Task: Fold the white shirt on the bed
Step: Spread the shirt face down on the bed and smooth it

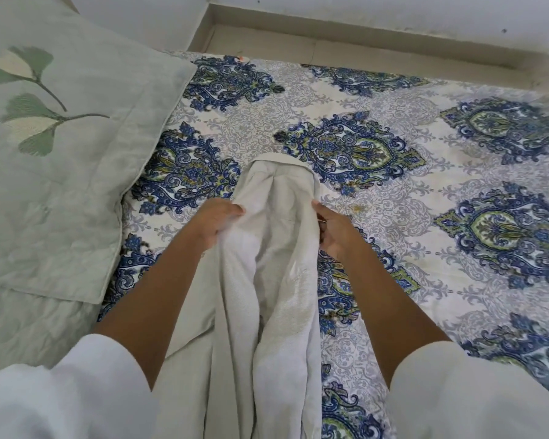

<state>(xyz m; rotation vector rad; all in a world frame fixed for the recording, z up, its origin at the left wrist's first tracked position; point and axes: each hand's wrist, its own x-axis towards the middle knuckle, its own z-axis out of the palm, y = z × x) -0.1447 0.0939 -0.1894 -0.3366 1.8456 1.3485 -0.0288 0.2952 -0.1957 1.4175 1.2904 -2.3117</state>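
The white shirt (282, 248) lies in the middle of the frame as a long, bunched strip. Its rounded far end rests on the bed (457, 191) just above the hands, and the rest trails down to the bottom edge of the frame between the 2 forearms. It is not spread flat: deep lengthwise creases run down it and the 2 sides are rolled in toward the middle.

The left grip (217, 221) is closed on the left edge of the shirt, with fingers curled over a gather of cloth. The right grip (333, 232) is closed on the right edge at about the same height, fingers bent in and pinching the fabric. The 2 hands are level with each other, with the width of the strip between them.

This looks like the laying-out step, before any real fold is made. The next move probably calls for drawing the 2 edges apart to open the shirt flat on the sheet, then smoothing out the creases so that a clean fold line can be set.

A pale green pillow (76, 153) with a leaf pattern sits at the upper left of the frame, clear of the shirt
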